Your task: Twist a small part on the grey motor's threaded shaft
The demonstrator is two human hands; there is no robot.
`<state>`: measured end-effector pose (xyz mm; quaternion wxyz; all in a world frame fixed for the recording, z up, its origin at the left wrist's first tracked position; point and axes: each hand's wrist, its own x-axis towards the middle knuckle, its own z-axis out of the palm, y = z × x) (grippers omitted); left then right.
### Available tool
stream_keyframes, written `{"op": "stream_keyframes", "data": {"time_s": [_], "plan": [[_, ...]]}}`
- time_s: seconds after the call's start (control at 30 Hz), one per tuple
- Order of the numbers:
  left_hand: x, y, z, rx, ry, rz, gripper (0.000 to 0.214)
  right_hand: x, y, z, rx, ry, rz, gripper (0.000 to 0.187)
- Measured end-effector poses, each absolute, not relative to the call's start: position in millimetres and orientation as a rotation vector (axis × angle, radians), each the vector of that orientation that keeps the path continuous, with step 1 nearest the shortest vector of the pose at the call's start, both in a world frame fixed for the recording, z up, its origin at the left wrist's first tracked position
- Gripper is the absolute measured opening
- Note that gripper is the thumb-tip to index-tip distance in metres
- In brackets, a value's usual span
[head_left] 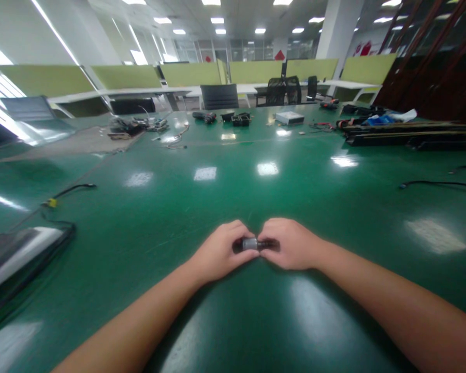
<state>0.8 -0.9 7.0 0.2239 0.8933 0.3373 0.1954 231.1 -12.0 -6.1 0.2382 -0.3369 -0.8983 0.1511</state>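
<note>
Past the flat dark tray [19, 254] at the left edge of the green tabletop [233, 191], my left hand [219, 254] grips one end of a small silver-and-black cylinder [252, 243], my right hand [293, 244] the other, low over open surface, a black cable [438, 183] well apart at right.

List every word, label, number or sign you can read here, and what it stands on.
None can be read.
No legible marking on the small cylinder held between left hand and right hand.
Red signs on the far wall: too blurred.
Flat grey box on the green table: too small.
</note>
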Motion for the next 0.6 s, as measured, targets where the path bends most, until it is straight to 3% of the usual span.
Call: {"op": "stream_keyframes", "data": {"time_s": [0.6], "plan": [[1.2,-2.1,4.8,2.438,1.007,0.554,0.020,232.6,-10.8,-7.7,-0.934,-2.430,0.464,0.007]]}}
